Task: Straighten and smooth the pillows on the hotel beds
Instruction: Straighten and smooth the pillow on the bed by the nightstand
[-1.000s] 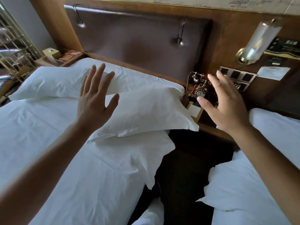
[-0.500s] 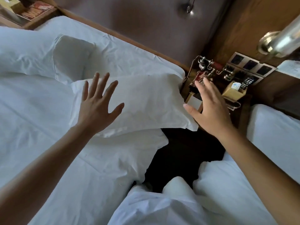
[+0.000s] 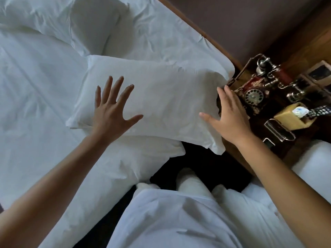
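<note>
**Both hands spread at the near pillow**

Both hands are seen spread wide, with straight fingers and nothing gripped. The left hand [image 3: 112,111] is laid palm-down over the near pillow [image 3: 161,97], toward its left half, fingers fanned and pointing toward the headboard [image 3: 250,24]; whether the palm is pressed into the fabric or only held just above it cannot be told. The right hand [image 3: 231,117] is held at the pillow's right end, where the loose pillowcase overhangs the edge of the bed; its thumb is stretched across the white cloth, while the fingers are extended toward the bedside table [image 3: 304,149].

The near pillow is lying crosswise on the left bed [image 3: 35,122], its right corner hanging past the mattress edge above the dark gap between the beds. A second pillow [image 3: 71,20] is seen farther back at the upper left, near the headboard, and is creased. The white sheet around both is wrinkled.

On the bedside table, just beyond the right hand, an ornate rotary telephone [image 3: 256,93] is placed, with a tissue box [image 3: 290,117] and a remote control [image 3: 320,111] beside it. Part of a second bed [image 3: 313,167] is visible at the right edge. The person's white clothing [image 3: 170,221] is seen at the bottom of the view.
</note>
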